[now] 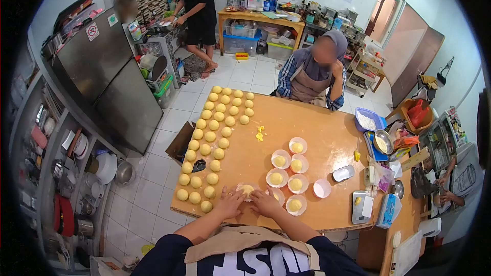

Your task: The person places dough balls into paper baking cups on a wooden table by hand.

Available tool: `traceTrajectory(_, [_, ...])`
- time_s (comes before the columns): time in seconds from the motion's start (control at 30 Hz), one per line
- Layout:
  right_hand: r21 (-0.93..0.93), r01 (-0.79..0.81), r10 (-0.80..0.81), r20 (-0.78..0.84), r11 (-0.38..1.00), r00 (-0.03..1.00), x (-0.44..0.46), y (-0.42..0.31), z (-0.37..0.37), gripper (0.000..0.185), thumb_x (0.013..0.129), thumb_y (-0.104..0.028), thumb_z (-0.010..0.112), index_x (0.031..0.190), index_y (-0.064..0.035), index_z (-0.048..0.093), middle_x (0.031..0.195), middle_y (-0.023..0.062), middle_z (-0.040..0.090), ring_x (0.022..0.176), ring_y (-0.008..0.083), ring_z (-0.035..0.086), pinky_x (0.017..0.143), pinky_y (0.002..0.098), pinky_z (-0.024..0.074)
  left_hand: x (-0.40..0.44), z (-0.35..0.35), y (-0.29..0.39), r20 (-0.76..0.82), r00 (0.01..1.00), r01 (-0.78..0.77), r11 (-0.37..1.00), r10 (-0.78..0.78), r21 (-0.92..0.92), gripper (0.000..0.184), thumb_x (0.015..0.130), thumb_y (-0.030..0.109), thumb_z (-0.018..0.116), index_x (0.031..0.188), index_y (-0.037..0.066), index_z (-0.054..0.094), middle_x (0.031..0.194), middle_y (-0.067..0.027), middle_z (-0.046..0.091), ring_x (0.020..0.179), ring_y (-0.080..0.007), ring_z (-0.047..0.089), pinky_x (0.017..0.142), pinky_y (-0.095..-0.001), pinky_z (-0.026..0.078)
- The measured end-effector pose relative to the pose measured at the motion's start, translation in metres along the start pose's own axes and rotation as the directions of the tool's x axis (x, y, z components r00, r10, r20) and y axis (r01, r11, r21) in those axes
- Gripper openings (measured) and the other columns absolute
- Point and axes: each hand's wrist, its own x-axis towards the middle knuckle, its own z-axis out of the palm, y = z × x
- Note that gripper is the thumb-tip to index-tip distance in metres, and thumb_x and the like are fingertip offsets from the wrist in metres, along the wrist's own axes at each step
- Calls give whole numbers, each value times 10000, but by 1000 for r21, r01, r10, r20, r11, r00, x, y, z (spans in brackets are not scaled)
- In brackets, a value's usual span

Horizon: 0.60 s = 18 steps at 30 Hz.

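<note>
A pleated paper cup [254, 199] with a pale yellow dough piece [247, 189] in it sits near the table's front edge. My left hand [229, 204] lies at its left side, fingers spread, the nearest ones at the cup's rim. From the right, my right hand [268, 205] reaches to the same cup with its fingers apart. Part of the cup is hidden by my hands. Right of them stand several more paper cups with dough in them, among them a filled cup [296, 205]. Rows of round dough balls [205, 149] cover the table's left side.
An unfilled paper cup [322, 188], a metal tin [343, 174] and a scale [361, 207] are on the right of the wooden table [307, 110]. Yellow scraps [260, 134] lie mid-table. One person [314, 74] sits across; another [197, 13] stands at the back.
</note>
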Motion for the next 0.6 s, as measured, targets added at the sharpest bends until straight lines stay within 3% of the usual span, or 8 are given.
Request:
traceTrajectory(0.07, [10,-10,10,52,1000,999,1,-2,-12,456,885,-381,571,1230,-83,550,1270,63,526,1217,214,480,1072,543,260,1,-3,2,12,1000,3,999,-4,40,723,777,355,663,1411,180,363,1492,-87,303,1428,-260,181,1126,-564,16])
traceTrajectory(0.13, [21,6,-5,-57,1000,998,1,-1,-9,433,886,-363,568,1214,-80,556,1244,69,539,1202,211,490,1078,523,265,3,-1,5,-20,1000,13,995,-11,98,719,779,344,662,1410,173,363,1480,-91,323,1423,-265,193,1123,-571,27])
traceTrajectory(0.23, [5,83,-81,-142,997,986,4,3,-1,408,886,-342,564,1196,-78,561,1213,78,553,1182,211,506,1082,501,273,8,21,2,-209,977,-8,995,30,103,758,750,401,698,1395,131,404,1458,-73,350,1420,-257,188,1127,-562,10])
traceTrajectory(0.27, [-6,117,-116,-159,993,980,6,4,2,401,885,-336,563,1192,-77,563,1204,80,558,1175,211,511,1083,494,275,9,27,1,-138,990,-6,995,19,98,755,753,396,696,1395,127,403,1466,-73,334,1425,-254,171,1127,-562,9])
traceTrajectory(0.37, [29,46,-48,91,999,995,9,-1,-3,396,879,-329,567,1174,-64,565,1174,92,567,1159,236,521,1074,506,286,9,17,4,9,1000,10,998,-11,69,747,759,383,693,1394,120,401,1486,-70,299,1437,-247,131,1128,-561,4])
traceTrajectory(0.47, [70,53,-61,120,996,991,11,9,7,400,870,-320,576,1173,-59,561,1154,97,571,1153,260,520,1071,513,292,8,15,4,-1,999,36,999,-36,25,736,764,381,690,1392,124,403,1491,-62,295,1442,-246,116,1130,-557,-10])
traceTrajectory(0.6, [104,65,-63,-24,992,998,14,13,6,361,862,-313,584,1135,-77,587,1140,90,577,1142,266,524,1066,520,297,4,17,5,-64,997,49,997,-46,54,715,774,387,676,1389,139,408,1494,-49,296,1447,-246,105,1129,-555,-32])
